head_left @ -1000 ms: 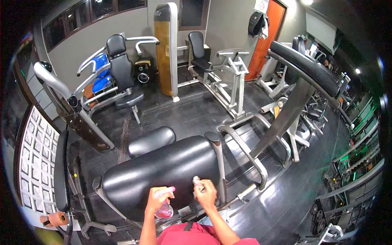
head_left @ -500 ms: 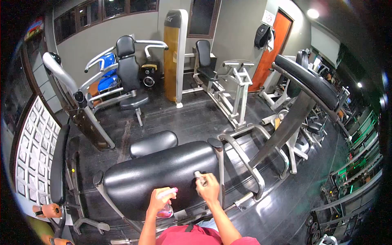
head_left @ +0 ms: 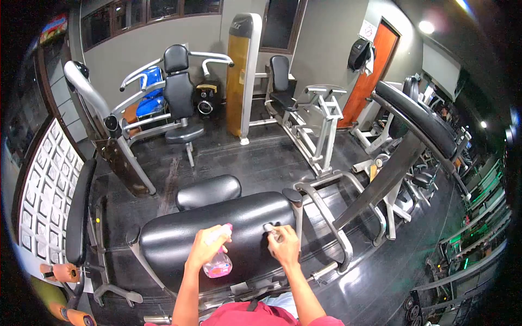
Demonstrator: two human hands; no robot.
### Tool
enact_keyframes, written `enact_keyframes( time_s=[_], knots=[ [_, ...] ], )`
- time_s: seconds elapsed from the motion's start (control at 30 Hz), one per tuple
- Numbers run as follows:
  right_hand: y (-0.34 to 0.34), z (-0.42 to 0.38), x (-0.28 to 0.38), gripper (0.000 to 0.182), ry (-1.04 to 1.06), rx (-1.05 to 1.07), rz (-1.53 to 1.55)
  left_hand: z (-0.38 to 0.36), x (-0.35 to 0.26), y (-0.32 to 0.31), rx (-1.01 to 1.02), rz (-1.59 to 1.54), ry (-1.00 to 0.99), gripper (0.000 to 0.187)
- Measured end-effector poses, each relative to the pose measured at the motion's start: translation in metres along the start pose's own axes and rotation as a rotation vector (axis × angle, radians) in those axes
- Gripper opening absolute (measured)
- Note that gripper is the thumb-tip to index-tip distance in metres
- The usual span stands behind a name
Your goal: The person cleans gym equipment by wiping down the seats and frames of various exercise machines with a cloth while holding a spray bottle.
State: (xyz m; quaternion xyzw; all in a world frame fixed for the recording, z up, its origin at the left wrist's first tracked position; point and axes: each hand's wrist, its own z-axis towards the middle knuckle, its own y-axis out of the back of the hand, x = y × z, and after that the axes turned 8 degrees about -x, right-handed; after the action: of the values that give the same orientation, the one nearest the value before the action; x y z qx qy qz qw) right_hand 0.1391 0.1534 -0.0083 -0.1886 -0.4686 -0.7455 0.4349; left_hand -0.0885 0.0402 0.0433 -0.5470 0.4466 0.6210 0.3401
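My left hand (head_left: 204,247) is wrapped round the neck of a clear spray bottle (head_left: 218,266) with pink liquid in it. The bottle is over the near left part of a long black padded bench (head_left: 179,233). Farther right, the fingers of my right hand (head_left: 285,249) are closed on a small greyish cloth (head_left: 269,228), mostly hidden by the hand. That cloth lies against the bench's shiny top, near its right end.
A smaller black pad (head_left: 209,192) sits just beyond the bench. Metal frame bars (head_left: 326,217) rise on the right below a slanted padded arm (head_left: 418,117). A seated machine (head_left: 178,98) stands across the floor, and a tall upright pad (head_left: 81,212) is at left.
My left hand has lifted the spray bottle forward and up, so more of the bottle shows. The right hand with the cloth has shifted slightly. The whole view has swung a little left.
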Motion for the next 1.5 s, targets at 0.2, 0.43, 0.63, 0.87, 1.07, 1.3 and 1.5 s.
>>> enact_keyframes(
  time_s=[0.2,0.43,0.63,0.87,1.07,1.3,1.5],
  knots=[
    [-0.007,-0.026,0.027,0.017,0.170,0.194,0.021,0.043,-0.006,0.001,-0.065,-0.037,0.004,0.032],
    [0.019,0.016,-0.001,0.016,-0.016,0.108,-0.113,0.066,0.039,0.004,-0.132,-0.234,-0.013,0.034],
    [-0.023,0.022,0.043,0.019,0.139,0.152,-0.029,0.064,0.041,0.006,-0.126,-0.278,-0.033,0.033],
    [0.001,0.051,0.037,0.023,0.110,0.312,-0.146,0.059,0.034,0.009,-0.141,-0.298,0.021,0.033],
    [-0.002,0.075,0.043,0.024,-0.009,0.326,-0.247,0.055,0.036,0.006,-0.162,-0.373,0.029,0.033],
    [-0.021,0.076,0.060,0.028,0.109,0.550,-0.236,0.056,0.039,0.012,-0.128,-0.409,0.000,0.034],
    [-0.013,0.132,0.034,0.028,0.010,0.582,-0.309,0.056,0.046,0.011,-0.121,-0.386,0.014,0.035]
  ],
)
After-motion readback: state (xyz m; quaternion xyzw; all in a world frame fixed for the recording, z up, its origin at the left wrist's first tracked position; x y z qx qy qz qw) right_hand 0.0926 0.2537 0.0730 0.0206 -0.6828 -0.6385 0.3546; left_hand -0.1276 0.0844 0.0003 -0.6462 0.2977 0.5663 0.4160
